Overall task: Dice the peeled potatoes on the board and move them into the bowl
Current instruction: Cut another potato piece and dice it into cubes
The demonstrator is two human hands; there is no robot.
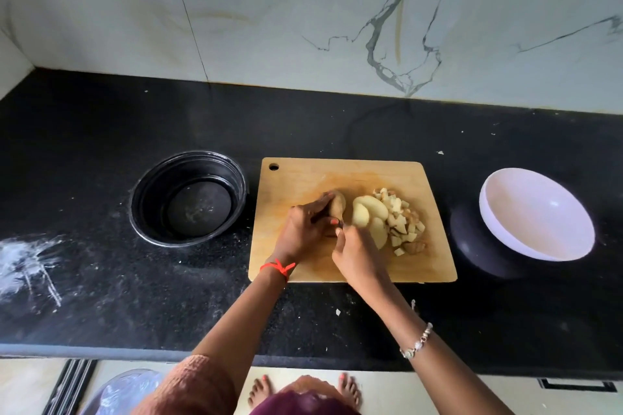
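Potato (338,204) on board (303,175), gripped in left hand (305,232), right hand (357,253) curled alongside, grip unclear, diced pieces (404,222) near, white bowl (505,212) right.

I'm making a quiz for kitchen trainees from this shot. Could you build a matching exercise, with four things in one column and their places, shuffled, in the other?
Things
1. round black container
2. round white bowl
3. pile of pale diced potato pieces
4. pale-brown peeled potato

Places
A. on the right part of the rectangular wooden cutting board
B. on the black stone counter, left of the board
C. gripped by the left hand
D. on the counter, right of the board

Pairs: 1-B, 2-D, 3-A, 4-C
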